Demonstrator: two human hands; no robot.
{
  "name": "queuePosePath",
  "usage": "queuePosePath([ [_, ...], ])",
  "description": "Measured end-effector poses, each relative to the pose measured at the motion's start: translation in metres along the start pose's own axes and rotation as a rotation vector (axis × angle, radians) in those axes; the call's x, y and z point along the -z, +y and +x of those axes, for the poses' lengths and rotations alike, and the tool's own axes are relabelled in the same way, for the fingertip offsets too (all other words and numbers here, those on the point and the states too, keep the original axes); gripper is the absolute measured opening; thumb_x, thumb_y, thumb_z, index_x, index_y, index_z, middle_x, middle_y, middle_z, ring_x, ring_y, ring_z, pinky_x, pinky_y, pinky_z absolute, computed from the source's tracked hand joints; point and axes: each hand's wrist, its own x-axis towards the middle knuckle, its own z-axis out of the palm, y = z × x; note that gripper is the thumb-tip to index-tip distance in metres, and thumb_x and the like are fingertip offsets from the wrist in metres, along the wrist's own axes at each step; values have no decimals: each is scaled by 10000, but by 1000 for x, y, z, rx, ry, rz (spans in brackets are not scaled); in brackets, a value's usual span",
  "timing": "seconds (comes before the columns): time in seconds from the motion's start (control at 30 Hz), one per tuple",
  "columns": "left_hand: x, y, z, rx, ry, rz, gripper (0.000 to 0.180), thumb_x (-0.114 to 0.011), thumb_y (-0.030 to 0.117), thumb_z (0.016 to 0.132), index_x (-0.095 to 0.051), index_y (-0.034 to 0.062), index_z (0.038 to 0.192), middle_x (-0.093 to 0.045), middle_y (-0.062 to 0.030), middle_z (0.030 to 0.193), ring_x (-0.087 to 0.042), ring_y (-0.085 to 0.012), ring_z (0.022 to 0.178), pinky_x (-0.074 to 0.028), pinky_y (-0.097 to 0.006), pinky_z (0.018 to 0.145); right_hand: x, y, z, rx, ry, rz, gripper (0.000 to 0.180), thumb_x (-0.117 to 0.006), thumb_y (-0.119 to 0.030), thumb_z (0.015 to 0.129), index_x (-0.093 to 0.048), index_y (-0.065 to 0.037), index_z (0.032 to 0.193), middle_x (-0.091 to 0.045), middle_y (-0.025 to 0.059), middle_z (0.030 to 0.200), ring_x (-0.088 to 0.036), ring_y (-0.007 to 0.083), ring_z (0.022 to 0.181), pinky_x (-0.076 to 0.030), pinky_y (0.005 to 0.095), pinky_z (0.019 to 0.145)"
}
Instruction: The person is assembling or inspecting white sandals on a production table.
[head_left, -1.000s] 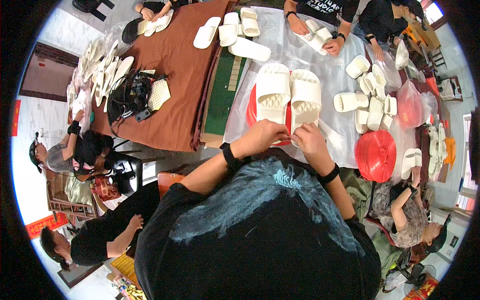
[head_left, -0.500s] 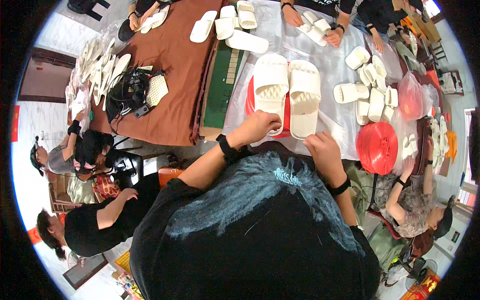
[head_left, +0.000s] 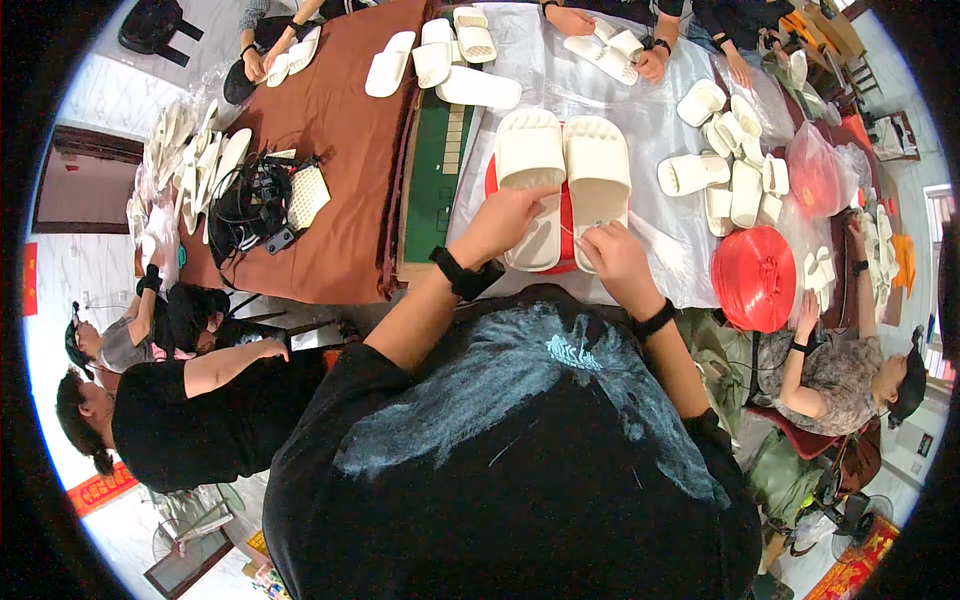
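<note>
In front of me a pair of cream slide slippers lies side by side, toes pointing away. The left slipper (head_left: 530, 145) and the right slipper (head_left: 597, 150) rest on a red round thing (head_left: 490, 178), mostly hidden under them. My left hand (head_left: 508, 220) is over the left slipper's heel part, its fingertips drawn together near the inner edge. My right hand (head_left: 618, 262) pinches at the heel part of the right slipper. What either hand's fingertips hold, if anything, is too small to make out.
A red roll of plastic twine (head_left: 753, 280) stands at the right, near several loose slippers (head_left: 745, 190). Black cables (head_left: 255, 195) lie on the brown cloth (head_left: 340, 130) at left. Across the table a co-worker's hands (head_left: 652, 66) handle another slipper. People sit at both sides.
My left hand has moved forward over the left slipper. My right hand has shifted left and forward onto the right slipper. The whole view has tilted slightly.
</note>
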Motion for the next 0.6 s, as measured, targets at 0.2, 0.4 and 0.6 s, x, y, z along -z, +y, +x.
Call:
queuePosePath([
  [0.2, 13, 0, -4, -125, 69, -55, 344, -589, 98, 887, -623, 112, 1229, -673, -219, 918, -676, -317, 806, -515, -375, 762, -31, 20, 26, -95, -8, -177, 201, -558, -216, 897, -600, -36, 818, -608, 177, 772, -570, 372, 796, -457, 463, 717],
  [0.4, 57, -22, -7, 102, 271, -95, 242, -631, 136, 866, -680, 1, 1061, -692, -163, 818, -652, -174, 713, -504, -292, 666, -44, 31, 42, -45, 16, -204, 202, -562, -204, 892, -594, -35, 786, -627, 169, 780, -584, 368, 792, -462, 466, 728],
  [0.6, 75, -57, 40, 218, 365, 19, 251, -642, 231, 840, -702, 52, 1006, -694, -171, 858, -678, -303, 783, -522, -381, 698, -52, 43, 48, 39, 31, -225, 196, -573, -198, 888, -594, -39, 775, -639, 156, 796, -600, 334, 814, -473, 455, 715],
])
